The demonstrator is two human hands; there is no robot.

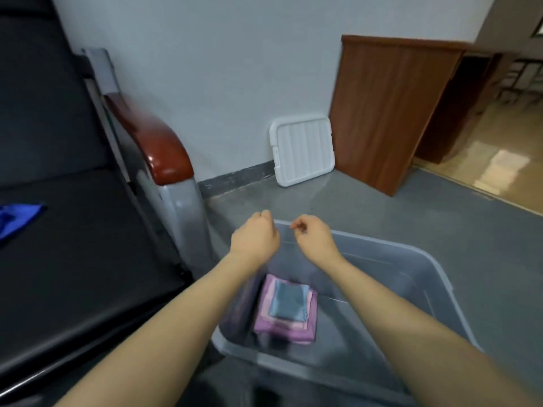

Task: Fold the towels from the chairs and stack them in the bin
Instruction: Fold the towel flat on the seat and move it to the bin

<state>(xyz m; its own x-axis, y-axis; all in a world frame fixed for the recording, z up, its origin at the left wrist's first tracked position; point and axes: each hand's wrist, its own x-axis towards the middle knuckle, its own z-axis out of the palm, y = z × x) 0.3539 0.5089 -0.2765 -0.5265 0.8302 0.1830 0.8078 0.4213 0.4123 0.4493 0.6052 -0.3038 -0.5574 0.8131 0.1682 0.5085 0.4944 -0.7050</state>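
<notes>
Below, seen from a head-worn camera looking down, two bare forearms reach forward over a translucent grey plastic bin (435, 277) that sits on a grey floor (411, 207); the left hand (255, 236) and the right hand (314, 235) hover side by side above the far rim of the bin, close to each other but not touching; both have their fingers curled inward into loose fists, and neither holds anything that can be seen, though the image is slightly blurred around the fingertips; inside the bin, toward its left side, lies a stack of folded towels (286, 309), with wider purple and pink layers underneath and a smaller grey-blue folded towel (289, 302) on top; to the left of the bin stands a chair (73, 230) with a black padded seat and backrest, a grey metal frame and a glossy reddish-brown armrest (152, 142); on the black seat, at the far left edge of the view, lies a bright blue towel (17, 218), only partly in view and well apart from the bin; beyond the hands, a white ribbed lid (302, 151) leans upright against a pale wall (220, 69), its lower edge on the floor; just beside the lid, to the right, stands a brown wooden panel (388, 113); past it, on the far right, a lighter shiny floor opens into another room, where details are too blurred to tell.
</notes>
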